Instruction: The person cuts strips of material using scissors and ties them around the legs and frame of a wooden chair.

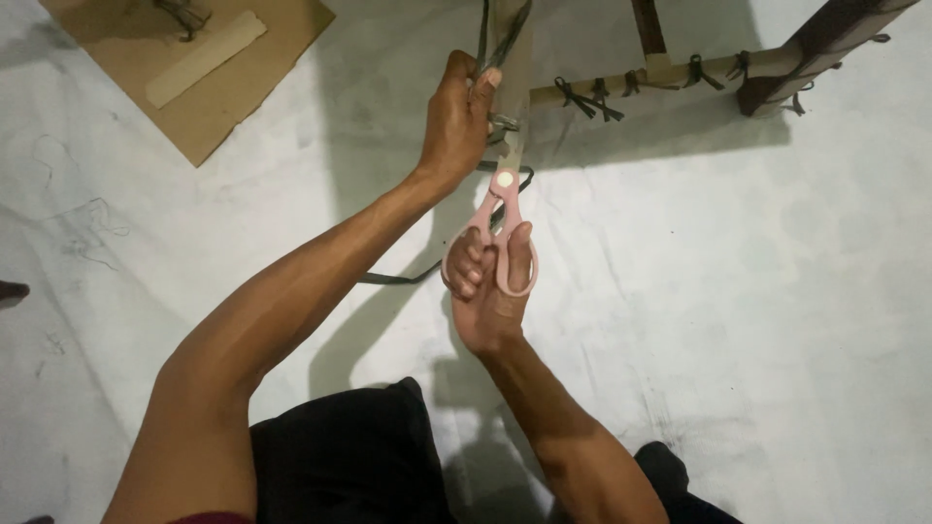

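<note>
While the left hand (456, 116) is gripping a wooden post (512, 58) near the top centre of the frame, its fingers are closing fully around the wood and pinning a dark strap (485, 44) against it, seemingly to keep the strap taut and steady. Just below it, the right hand (490, 286) is holding a pair of pink scissors (502, 228), with the thumb through one loop and the other fingers curling through the second, so the handles are sitting fairly close together. The blades are pointing upward toward the post, right under the left hand, and they are meeting a knot or wrap of strap there, though the tips are too small and shadowed to tell whether they are biting into it. A loose length of strap is trailing down behind the scissors across the pale floor (757, 320). A wooden rail (670, 73) is running toward the upper right, carrying several more dark ties along it. A sheet of brown cardboard (209, 68) is lying in the upper left of the frame.
</note>
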